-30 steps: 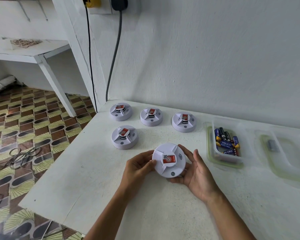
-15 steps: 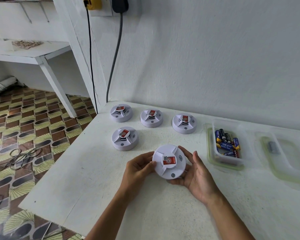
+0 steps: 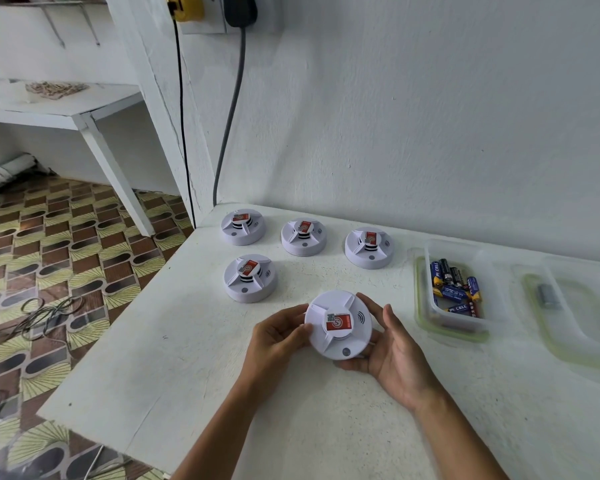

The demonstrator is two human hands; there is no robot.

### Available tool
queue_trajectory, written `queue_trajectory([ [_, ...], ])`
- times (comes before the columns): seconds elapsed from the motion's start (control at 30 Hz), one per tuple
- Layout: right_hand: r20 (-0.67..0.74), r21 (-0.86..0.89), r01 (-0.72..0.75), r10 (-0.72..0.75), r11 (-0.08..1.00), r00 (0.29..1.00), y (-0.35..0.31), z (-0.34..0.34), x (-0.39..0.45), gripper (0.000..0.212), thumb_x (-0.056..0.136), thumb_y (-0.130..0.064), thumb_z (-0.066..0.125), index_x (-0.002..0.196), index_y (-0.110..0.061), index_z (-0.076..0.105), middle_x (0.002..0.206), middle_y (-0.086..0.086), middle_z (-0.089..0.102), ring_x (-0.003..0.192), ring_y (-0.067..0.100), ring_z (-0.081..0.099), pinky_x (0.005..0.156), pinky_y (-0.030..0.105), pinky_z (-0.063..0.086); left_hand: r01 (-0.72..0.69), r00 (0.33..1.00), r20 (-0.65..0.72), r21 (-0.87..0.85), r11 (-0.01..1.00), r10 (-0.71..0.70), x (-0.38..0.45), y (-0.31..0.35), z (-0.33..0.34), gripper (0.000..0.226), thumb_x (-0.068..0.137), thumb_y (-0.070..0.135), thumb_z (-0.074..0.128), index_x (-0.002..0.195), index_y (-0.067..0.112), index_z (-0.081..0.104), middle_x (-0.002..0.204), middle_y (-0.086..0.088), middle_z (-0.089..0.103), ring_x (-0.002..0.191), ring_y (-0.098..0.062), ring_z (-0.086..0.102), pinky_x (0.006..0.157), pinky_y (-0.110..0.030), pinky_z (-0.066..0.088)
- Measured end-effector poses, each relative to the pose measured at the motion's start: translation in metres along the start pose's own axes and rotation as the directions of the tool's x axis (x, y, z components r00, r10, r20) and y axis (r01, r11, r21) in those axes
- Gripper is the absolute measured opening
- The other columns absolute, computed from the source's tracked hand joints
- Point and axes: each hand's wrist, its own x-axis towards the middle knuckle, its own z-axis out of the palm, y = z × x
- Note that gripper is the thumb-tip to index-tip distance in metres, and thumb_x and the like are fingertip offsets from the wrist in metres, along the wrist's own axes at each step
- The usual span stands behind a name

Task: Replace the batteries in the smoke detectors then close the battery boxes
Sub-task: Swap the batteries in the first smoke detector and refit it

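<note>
A round white smoke detector (image 3: 338, 323) with a red label is held face up between both hands, slightly tilted, just above the white table (image 3: 194, 358). My left hand (image 3: 274, 339) grips its left rim with curled fingers. My right hand (image 3: 392, 351) cups its right and lower side, thumb along the rim. Several more white detectors lie face up behind it, among them one close by (image 3: 250, 277) and three in a back row (image 3: 243, 226) (image 3: 303, 236) (image 3: 369, 247). A clear box of batteries (image 3: 456, 292) stands to the right.
A clear lid or tray (image 3: 568, 317) with one small grey battery (image 3: 546, 295) lies at far right. The wall runs behind the table, with two cables (image 3: 229, 116) hanging from a socket. The table's left edge drops to a patterned floor with loose wires (image 3: 35, 317).
Both hands keep hold of the detector; it has turned slightly and its label sits a little more level. Nothing else has moved.
</note>
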Motion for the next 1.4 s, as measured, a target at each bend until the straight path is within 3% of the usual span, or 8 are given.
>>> queue_trajectory([
  [1.07, 0.039, -0.027, 0.02, -0.019, 0.999, 0.999, -0.003, 0.0035, -0.0027, 0.072, 0.059, -0.062, 0.081, 0.123, -0.034, 0.065, 0.119, 0.017, 0.066, 0.095, 0.031, 0.067, 0.068, 0.044, 0.06, 0.006, 0.999, -0.046, 0.042, 0.999, -0.004, 0.0013, -0.0051, 0.0, 0.034, 0.088, 0.021, 0.063, 0.12, 0.011, 0.067, 0.114, -0.006, 0.072, 0.108, -0.025, 0.067, 0.095, -0.046, 0.052],
  [1.4, 0.035, -0.033, -0.008, 0.009, 0.999, 0.999, -0.007, 0.0033, -0.004, 0.077, 0.067, -0.061, 0.075, 0.134, -0.029, 0.054, 0.122, 0.013, 0.065, 0.097, 0.027, 0.068, 0.069, 0.041, 0.057, 0.031, 0.992, -0.119, 0.017, 0.999, -0.029, 0.0026, -0.0024, 0.006, 0.034, 0.084, 0.015, 0.064, 0.117, 0.005, 0.068, 0.113, -0.01, 0.072, 0.109, -0.03, 0.066, 0.094, -0.042, 0.053],
])
